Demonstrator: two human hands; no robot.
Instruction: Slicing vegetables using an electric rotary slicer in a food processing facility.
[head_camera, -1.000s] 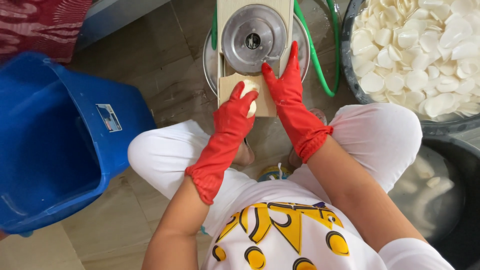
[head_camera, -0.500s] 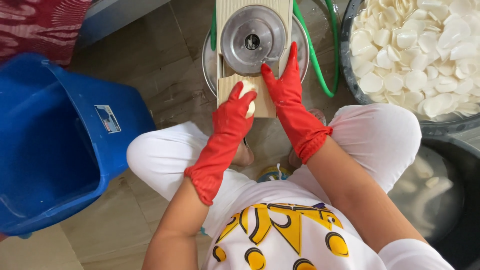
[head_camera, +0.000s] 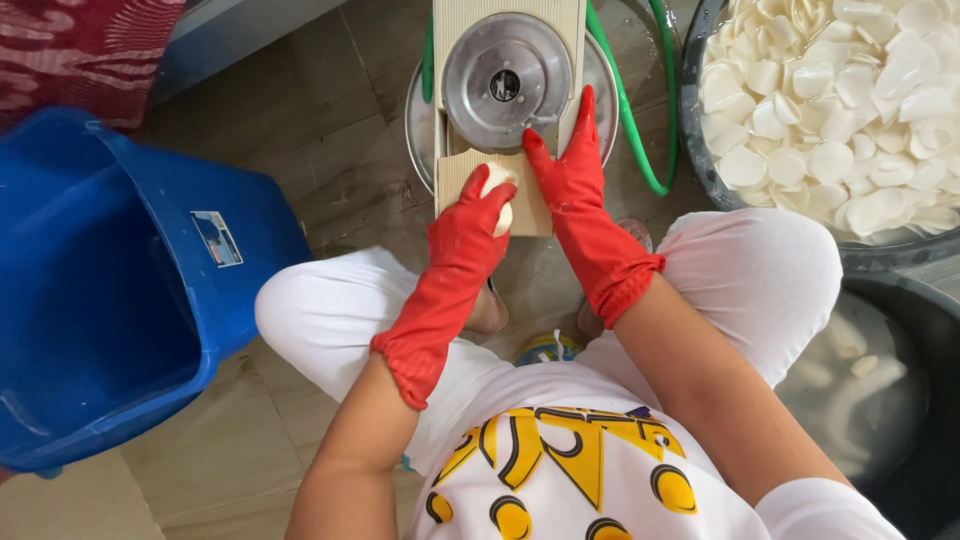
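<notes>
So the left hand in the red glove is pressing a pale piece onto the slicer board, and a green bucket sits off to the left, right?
Not quite: the bucket is blue, as the head view shows. The left hand does press the pale piece onto the slicer board.

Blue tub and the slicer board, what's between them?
In the head view, only bare tiled floor lies between the blue tub and the slicer board.

Setting: floor-level food-preparation area, likely a home or small kitchen. Evidence showing: tiled floor (head_camera: 330, 170), wooden disc slicer (head_camera: 508, 75), basin of white slices (head_camera: 835, 110), blue plastic tub (head_camera: 110, 290) standing alongside.
</notes>
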